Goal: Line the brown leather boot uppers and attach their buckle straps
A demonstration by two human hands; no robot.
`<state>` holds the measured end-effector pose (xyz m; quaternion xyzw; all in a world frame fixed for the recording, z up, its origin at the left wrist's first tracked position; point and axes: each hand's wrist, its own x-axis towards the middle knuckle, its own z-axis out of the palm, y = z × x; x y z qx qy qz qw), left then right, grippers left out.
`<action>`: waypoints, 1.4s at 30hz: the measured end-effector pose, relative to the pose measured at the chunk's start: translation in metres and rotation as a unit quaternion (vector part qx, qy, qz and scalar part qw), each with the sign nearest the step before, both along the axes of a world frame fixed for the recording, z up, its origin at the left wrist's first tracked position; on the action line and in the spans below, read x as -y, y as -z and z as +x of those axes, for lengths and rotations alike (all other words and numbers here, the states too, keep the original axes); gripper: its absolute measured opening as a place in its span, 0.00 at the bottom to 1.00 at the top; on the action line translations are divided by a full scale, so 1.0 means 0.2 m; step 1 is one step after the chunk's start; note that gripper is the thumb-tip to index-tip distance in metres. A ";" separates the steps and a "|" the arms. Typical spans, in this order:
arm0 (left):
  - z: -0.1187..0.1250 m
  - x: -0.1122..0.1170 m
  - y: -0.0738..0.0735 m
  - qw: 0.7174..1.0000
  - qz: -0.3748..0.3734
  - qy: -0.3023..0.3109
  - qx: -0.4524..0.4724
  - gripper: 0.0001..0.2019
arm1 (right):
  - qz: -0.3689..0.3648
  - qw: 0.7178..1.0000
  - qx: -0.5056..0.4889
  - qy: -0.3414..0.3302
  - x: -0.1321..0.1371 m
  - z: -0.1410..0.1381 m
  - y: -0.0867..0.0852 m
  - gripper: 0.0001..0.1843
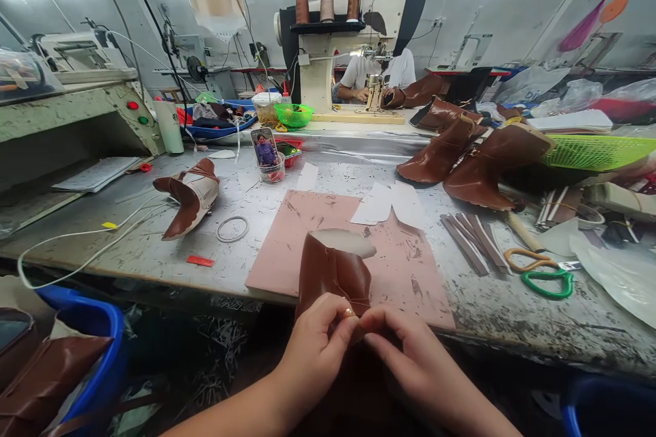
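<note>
A brown boot upper (pixel 331 273) with a pale lining lies at the front edge of a pink mat (pixel 277 246), its near part coming down over the edge. My left hand (pixel 320 338) is closed in a pinch at the near side of the upper, a ring on one finger. Close against it, my right hand (pixel 407 345) pinches too, thumb and forefinger together. The fingertips of both hands meet at the leather's near edge; what exactly is between them is hidden by the fingers. White paper pieces (pixel 376 203) lie on the mat behind the upper.
Brown boot uppers (pixel 495 164) are piled right; another (pixel 189 201) lies left. Scissors (pixel 546 276) and leather strips (pixel 474 242) are on the right. Behind stand a phone (pixel 265 148) and a sewing machine (pixel 318 48), with a person's hands beyond. A blue bin (pixel 110 334) stands lower left.
</note>
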<state>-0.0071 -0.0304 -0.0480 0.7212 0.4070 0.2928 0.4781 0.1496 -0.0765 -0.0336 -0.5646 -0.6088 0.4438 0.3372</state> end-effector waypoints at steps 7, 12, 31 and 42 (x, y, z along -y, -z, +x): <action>0.01 0.03 0.01 0.997 0.000 -0.043 0.058 0.10 | 0.014 1.000 0.011 -0.019 0.00 -0.02 -0.01 0.10; 0.03 0.04 0.02 0.991 -0.044 -0.073 0.102 0.12 | 0.000 0.999 -0.031 -0.026 -0.02 -0.04 0.01 0.12; 0.01 0.03 0.04 0.984 -0.092 -0.062 0.140 0.11 | 0.002 0.997 -0.020 -0.077 -0.02 -0.04 0.01 0.17; 0.00 -0.02 -0.03 0.967 -0.192 -0.033 0.164 0.13 | -0.028 0.998 -0.059 -0.004 -0.03 -0.04 0.07 0.16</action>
